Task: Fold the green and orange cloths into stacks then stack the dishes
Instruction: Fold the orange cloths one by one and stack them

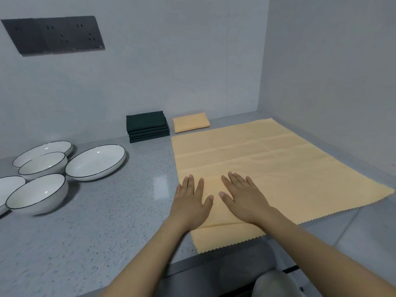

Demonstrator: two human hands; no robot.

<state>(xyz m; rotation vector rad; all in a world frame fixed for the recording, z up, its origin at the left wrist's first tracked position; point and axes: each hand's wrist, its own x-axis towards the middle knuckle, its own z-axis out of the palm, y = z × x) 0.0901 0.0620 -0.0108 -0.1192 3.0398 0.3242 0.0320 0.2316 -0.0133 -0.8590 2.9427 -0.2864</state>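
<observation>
An orange cloth lies spread flat on the grey counter, crease lines showing across it. My left hand and my right hand both rest flat on its near left part, fingers straight and spread. Behind it, against the wall, sits a stack of folded dark green cloths, and beside that one folded orange cloth. At the left stand several white dishes with dark rims: a wide plate, a bowl, a nearer bowl and a plate behind.
The grey speckled counter runs to walls at the back and right. A dark socket panel hangs on the back wall. The counter's front edge passes under my forearms. Another dish is cut off at the left edge.
</observation>
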